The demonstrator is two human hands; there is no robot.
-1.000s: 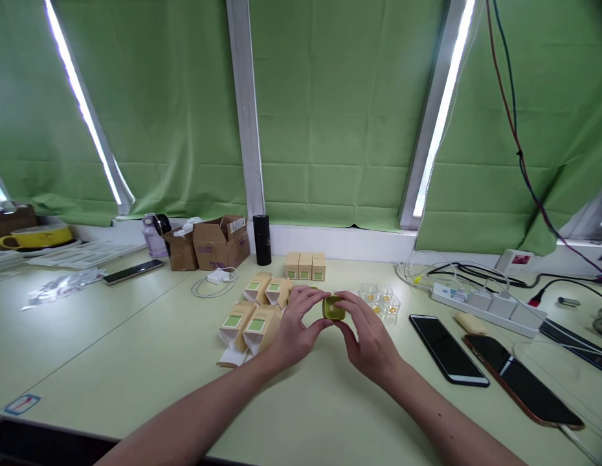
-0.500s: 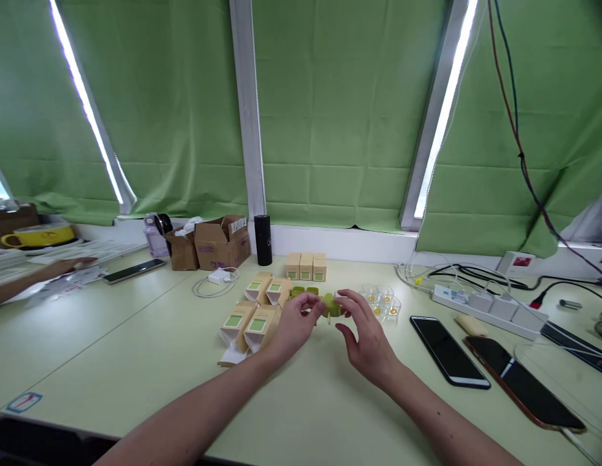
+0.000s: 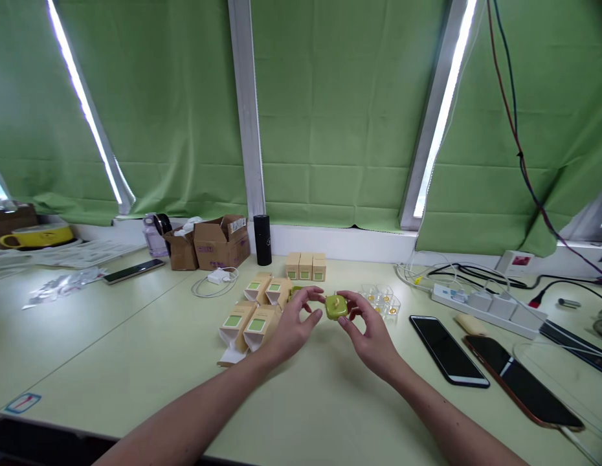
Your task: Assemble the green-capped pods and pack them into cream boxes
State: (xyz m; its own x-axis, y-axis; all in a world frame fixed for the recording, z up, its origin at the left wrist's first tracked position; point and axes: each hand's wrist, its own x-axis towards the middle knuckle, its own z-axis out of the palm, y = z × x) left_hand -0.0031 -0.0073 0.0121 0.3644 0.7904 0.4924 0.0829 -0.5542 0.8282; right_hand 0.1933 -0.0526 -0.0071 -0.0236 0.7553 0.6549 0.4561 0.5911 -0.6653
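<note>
Held at its right side between the thumb and fingers of my right hand is a small, glossy green rounded-square piece. A short pale stem or loop shows on its top. My left hand is just left of the piece, thumb and fingers apart; whether a fingertip touches it I cannot tell. Several open kraft-paper boxes with green labels lie beside my left hand. Behind that hand, another green piece is mostly hidden. Beyond my right hand stand several small clear cups with yellow spots inside, partly covered by the fingers.
Three kraft boxes stand at the back, with a black cylinder and an open cardboard carton to their left. On the right lie a phone, a second phone and a power strip with cables.
The green piece has turned to show its top and passed from my left fingers into my right hand's grip. At far left, another person's arm has gone from view.
</note>
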